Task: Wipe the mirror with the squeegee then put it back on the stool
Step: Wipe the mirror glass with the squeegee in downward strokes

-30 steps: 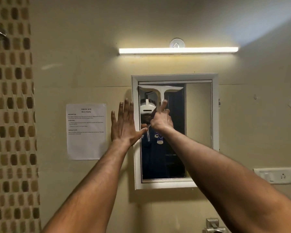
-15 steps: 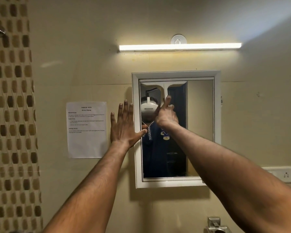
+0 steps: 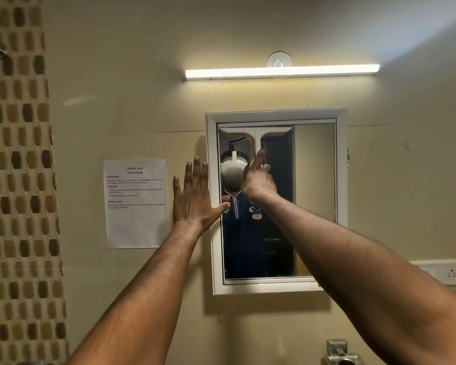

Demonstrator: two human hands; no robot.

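A white-framed mirror (image 3: 315, 201) hangs on the beige wall. A white T-shaped squeegee (image 3: 256, 135) lies against the glass, its blade along the mirror's top edge at the left. My right hand (image 3: 258, 180) grips the squeegee's handle, index finger stretched up along it. My left hand (image 3: 194, 196) presses flat on the wall and the mirror's left frame, fingers spread, thumb touching the glass. The stool is out of view.
A lit tube light (image 3: 282, 72) runs above the mirror. A printed task sheet (image 3: 135, 202) is stuck to the wall at the left. A switch and socket plate (image 3: 450, 272) sits at the right. A metal tap fitting (image 3: 340, 354) shows at the bottom edge.
My right hand has slid the squeegee upward on the glass until its blade reached the top edge of the mirror. My left hand stays flat on the wall.
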